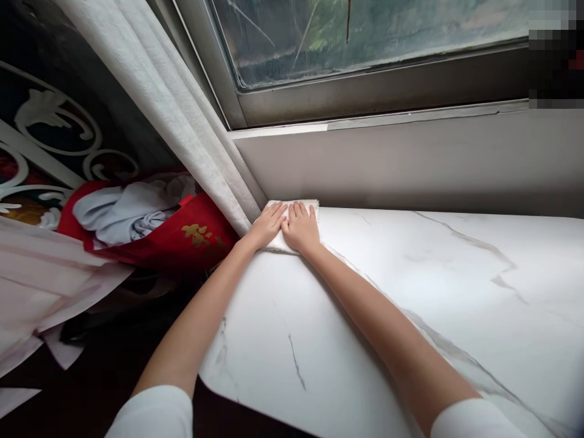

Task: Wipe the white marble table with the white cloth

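Observation:
A folded white cloth [280, 243] lies at the far left corner of a white marble-patterned table [392, 249], close to the wall. My left hand [268, 225] rests flat on the cloth's left part, fingers stretched out towards the wall. Beside it, my right hand [303, 227] presses flat on the cloth, its thumb near the left hand's fingers. Both arms reach forward over the tabletop. The palms hide much of the cloth, and neither hand is wrapped around it.
A pale curtain [168, 103] hangs at the table's far left corner. Behind the table stand a low wall [365, 164] and a framed window [374, 36]. Left of the table, a red bag [182, 234] holds light-coloured clothes [123, 207], near white scrolled metalwork [59, 115].

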Motion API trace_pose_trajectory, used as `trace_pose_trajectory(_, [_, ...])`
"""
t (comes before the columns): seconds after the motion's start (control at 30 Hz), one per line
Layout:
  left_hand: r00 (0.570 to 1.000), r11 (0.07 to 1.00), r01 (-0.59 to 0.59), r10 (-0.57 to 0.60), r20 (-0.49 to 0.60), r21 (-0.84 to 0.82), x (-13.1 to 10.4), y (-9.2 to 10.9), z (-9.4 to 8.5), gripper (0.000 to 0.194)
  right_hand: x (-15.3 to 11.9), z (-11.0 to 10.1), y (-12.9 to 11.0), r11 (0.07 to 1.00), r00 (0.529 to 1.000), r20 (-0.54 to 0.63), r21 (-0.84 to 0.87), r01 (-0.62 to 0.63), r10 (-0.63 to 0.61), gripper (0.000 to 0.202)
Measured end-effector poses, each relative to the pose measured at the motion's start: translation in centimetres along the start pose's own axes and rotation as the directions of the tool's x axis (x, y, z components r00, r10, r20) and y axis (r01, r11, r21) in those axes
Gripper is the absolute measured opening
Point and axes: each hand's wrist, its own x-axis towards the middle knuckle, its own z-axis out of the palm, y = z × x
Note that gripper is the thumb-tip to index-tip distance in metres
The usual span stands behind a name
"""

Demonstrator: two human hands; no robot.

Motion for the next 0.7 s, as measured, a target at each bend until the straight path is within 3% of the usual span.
trace_pose_trajectory(0.1, [1.000, 1.000, -0.016, 0.016, 0.003, 0.012, -3.6, 1.2, -0.6, 0.047, -2.9, -1.0, -1.3, 0.999, 0.999, 0.035, 0.026, 0.022, -0.023, 0.055])
trace_pose_trajectory(0.23, [0.998, 0.998, -0.054, 0.054, -0.007, 0.012, -10.9, 4.1, -2.2, 0.047, -8.8, -3.5, -3.6, 0.985, 0.979, 0.181, 0.162, 0.058, -0.087, 0.057])
trace_pose_trajectory(0.37, [0.998, 0.996, -0.054, 0.056, -0.031, 0.070, -18.9, 8.5, -4.0, 0.045, -16.1, -6.7, -5.2, 0.927, 0.910, 0.342, 0.359, 0.105, -0.235, 0.067])
trace_pose_trajectory(0.47, [0.996, 0.988, -0.093, 0.093, 0.007, 0.123, -23.2, 11.4, -5.1, 0.048, -20.9, -8.9, -5.6, 0.873, 0.838, 0.433, 0.478, 0.098, -0.331, 0.078])
trace_pose_trajectory(0.6, [0.989, 0.984, -0.136, 0.128, 0.075, 0.117, -25.0, 13.0, -5.7, 0.053, -23.3, -10.6, -5.3, 0.824, 0.763, 0.510, 0.565, 0.052, -0.398, 0.083])
trace_pose_trajectory(0.7, [0.989, 0.986, -0.125, 0.116, 0.089, 0.110, -23.1, 12.2, -5.0, 0.052, -21.4, -10.1, -4.7, 0.843, 0.791, 0.503, 0.538, 0.029, -0.349, 0.073])
